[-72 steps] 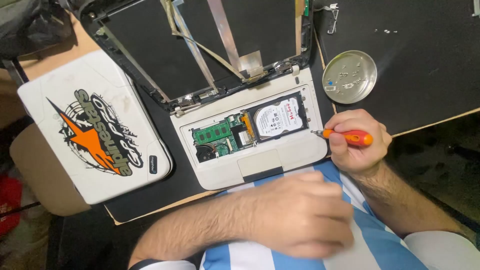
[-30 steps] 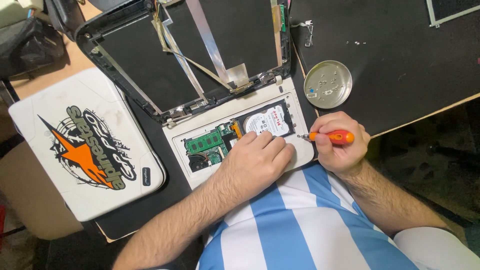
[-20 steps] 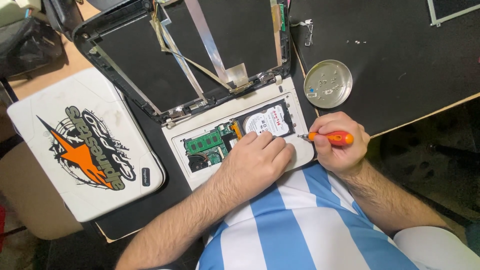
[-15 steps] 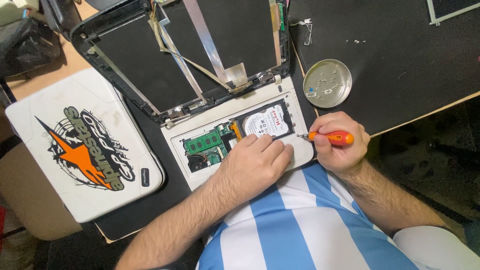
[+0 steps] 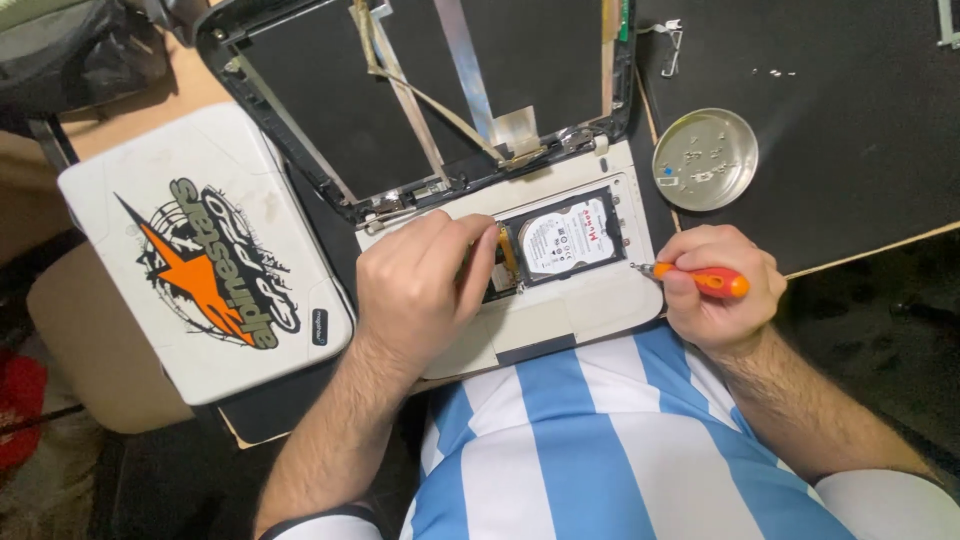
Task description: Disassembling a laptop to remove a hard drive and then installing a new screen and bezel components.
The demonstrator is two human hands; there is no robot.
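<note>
So your hard drive (image 5: 567,236) sits in its open bay at the right of the white laptop base (image 5: 560,305), right in front of you. Your left hand (image 5: 420,285) lies over the bay's left part, fingers curled loosely with the tips at the drive's left edge, probably to get at its connector; can't tell if they pinch anything. Your right hand (image 5: 715,290) is fisted around the orange screwdriver (image 5: 700,280), tip at the base's right edge. Farther right, a round metal dish (image 5: 705,160) keeps tiny screws together.
</note>
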